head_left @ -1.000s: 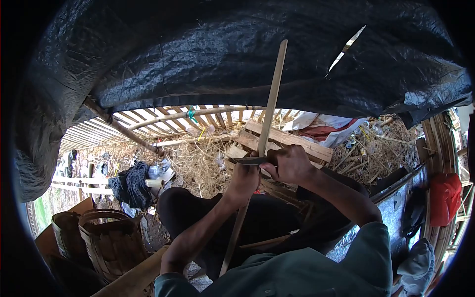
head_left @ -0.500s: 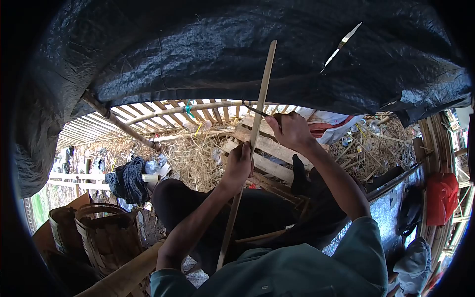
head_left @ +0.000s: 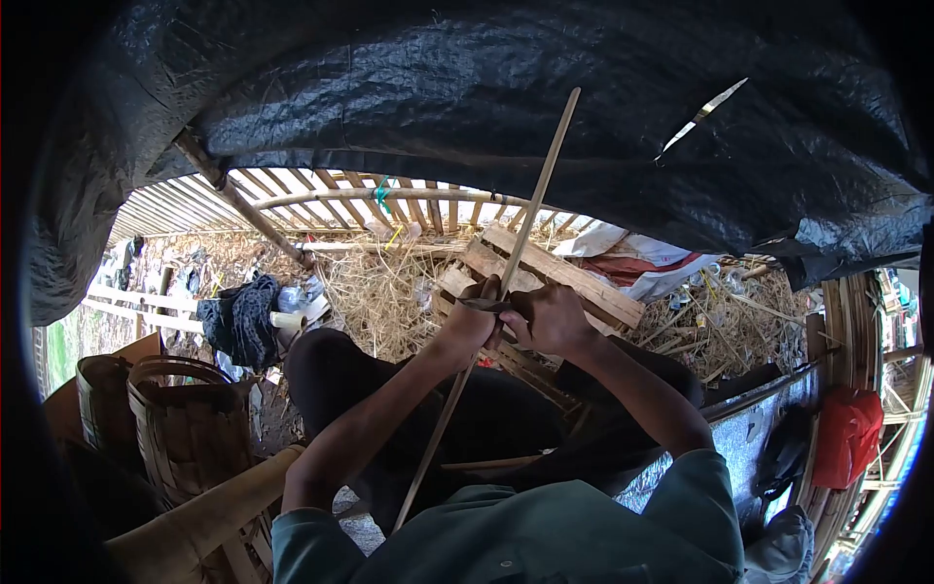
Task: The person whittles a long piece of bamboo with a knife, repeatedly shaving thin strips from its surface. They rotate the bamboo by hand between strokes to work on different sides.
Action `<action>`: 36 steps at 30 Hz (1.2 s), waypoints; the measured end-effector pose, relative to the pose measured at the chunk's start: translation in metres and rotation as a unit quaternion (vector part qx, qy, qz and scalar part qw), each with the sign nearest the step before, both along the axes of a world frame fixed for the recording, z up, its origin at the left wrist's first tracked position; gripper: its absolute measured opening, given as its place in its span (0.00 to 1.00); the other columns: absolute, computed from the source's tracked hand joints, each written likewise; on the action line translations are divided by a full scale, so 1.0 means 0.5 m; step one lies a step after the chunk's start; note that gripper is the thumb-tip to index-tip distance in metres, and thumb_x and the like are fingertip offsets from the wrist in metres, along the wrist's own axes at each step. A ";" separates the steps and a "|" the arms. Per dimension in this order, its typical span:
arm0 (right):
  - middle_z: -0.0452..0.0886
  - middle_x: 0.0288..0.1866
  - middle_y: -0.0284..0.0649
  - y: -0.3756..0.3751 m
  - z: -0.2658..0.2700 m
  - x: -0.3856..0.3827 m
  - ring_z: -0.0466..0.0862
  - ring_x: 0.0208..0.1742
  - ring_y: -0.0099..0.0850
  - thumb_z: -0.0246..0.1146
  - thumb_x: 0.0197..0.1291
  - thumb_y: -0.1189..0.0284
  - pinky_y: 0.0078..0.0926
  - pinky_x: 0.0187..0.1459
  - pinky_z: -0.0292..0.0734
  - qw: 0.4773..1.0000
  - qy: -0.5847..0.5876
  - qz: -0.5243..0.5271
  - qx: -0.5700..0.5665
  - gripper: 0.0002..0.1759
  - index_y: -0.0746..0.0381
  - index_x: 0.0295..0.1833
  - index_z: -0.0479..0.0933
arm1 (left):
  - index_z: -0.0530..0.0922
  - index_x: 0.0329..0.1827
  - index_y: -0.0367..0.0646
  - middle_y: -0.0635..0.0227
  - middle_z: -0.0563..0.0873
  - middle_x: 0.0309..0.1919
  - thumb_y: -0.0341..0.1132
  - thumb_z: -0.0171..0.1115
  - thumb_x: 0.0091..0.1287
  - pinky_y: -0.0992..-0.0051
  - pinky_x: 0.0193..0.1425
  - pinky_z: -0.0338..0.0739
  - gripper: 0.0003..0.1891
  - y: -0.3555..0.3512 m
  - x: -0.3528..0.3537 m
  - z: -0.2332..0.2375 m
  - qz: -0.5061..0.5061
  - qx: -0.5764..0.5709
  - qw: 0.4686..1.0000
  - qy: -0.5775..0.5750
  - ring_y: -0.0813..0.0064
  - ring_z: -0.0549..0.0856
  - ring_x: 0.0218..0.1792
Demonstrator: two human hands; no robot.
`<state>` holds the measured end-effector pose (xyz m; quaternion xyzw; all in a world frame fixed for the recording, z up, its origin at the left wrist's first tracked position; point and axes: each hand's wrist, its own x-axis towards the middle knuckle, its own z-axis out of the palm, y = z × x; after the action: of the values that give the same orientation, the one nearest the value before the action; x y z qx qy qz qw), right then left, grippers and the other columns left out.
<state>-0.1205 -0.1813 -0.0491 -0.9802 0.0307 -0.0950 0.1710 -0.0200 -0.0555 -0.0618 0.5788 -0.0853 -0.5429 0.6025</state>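
Note:
A long, narrow bamboo strip [head_left: 547,177] runs on a slant from up under the tarp down to my lap. My left hand [head_left: 471,319] is closed around it near its middle. Beside it, my right hand [head_left: 555,321] grips a knife [head_left: 484,305], whose dark blade points left across the strip, close over the left hand's fingers. The knife's handle is hidden inside the right fist. Below the hands, the strip's lower part passes over my dark trousers [head_left: 506,419].
A wooden slatted crate [head_left: 564,277] lies in front among straw [head_left: 379,302]. Black tarp [head_left: 409,97] hangs overhead. Woven baskets [head_left: 190,428] and a thick bamboo pole [head_left: 209,516] stand at left. A red bag [head_left: 848,438] hangs at right.
My right hand has brought the knife down and left, from higher on the strip to right beside my left hand. The strip has turned, now showing a narrower side and leaning further right.

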 end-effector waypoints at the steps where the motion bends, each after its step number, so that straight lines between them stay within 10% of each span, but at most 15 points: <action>1: 0.76 0.16 0.47 -0.002 -0.013 0.000 0.79 0.20 0.45 0.58 0.60 0.53 0.40 0.24 0.75 1.000 -0.008 0.006 0.001 0.23 0.62 0.26 0.79 | 0.68 0.33 0.43 0.72 0.67 0.11 0.45 0.35 0.78 0.78 0.13 0.61 0.19 0.002 -0.004 0.009 -0.007 0.003 1.000 -0.010 0.81 0.64 0.08; 8: 0.77 0.19 0.47 -0.020 -0.050 0.010 0.80 0.21 0.46 0.58 0.60 0.54 0.41 0.25 0.76 0.999 -0.012 -0.007 -0.045 0.21 0.60 0.26 0.79 | 0.66 0.29 0.42 0.71 0.64 0.08 0.43 0.33 0.77 0.76 0.12 0.61 0.20 0.001 -0.006 0.013 -0.014 0.003 0.991 -0.130 0.79 0.63 0.06; 12: 0.77 0.16 0.54 -0.183 0.020 0.075 0.83 0.24 0.54 0.49 0.67 0.50 0.48 0.28 0.80 0.931 -0.039 -0.354 -0.079 0.33 0.65 0.22 0.80 | 0.66 0.28 0.40 0.69 0.67 0.08 0.39 0.29 0.75 0.73 0.12 0.64 0.20 0.032 -0.078 -0.005 -0.045 -0.041 0.963 -0.261 0.75 0.67 0.06; 17: 0.76 0.19 0.61 -0.231 0.005 0.087 0.80 0.27 0.59 0.50 0.67 0.50 0.53 0.29 0.77 0.928 -0.058 -0.361 -0.072 0.35 0.69 0.18 0.75 | 0.66 0.27 0.40 0.69 0.66 0.07 0.38 0.30 0.75 0.74 0.10 0.61 0.20 0.008 -0.031 0.014 -0.023 -0.006 0.992 -0.127 0.75 0.65 0.05; 25: 0.75 0.19 0.51 -0.137 0.020 0.100 0.78 0.24 0.54 0.58 0.64 0.63 0.47 0.27 0.73 0.976 -0.126 -0.176 0.035 0.19 0.67 0.26 0.75 | 0.66 0.28 0.42 0.73 0.63 0.08 0.41 0.32 0.77 0.76 0.09 0.56 0.20 0.016 0.007 0.013 0.029 -0.040 0.994 -0.096 0.78 0.60 0.05; 36: 0.76 0.16 0.44 -0.007 0.008 0.068 0.80 0.19 0.43 0.58 0.61 0.51 0.38 0.25 0.75 0.994 -0.086 0.054 0.027 0.25 0.62 0.27 0.78 | 0.64 0.21 0.45 0.73 0.59 0.07 0.43 0.31 0.74 0.76 0.10 0.52 0.22 0.040 0.032 0.041 0.007 -0.067 0.997 0.045 0.78 0.59 0.06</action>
<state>-0.0864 -0.1848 -0.0450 -0.9637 -0.0346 -0.1685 0.2044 -0.0040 -0.0356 -0.0410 0.5129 -0.0905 -0.5574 0.6466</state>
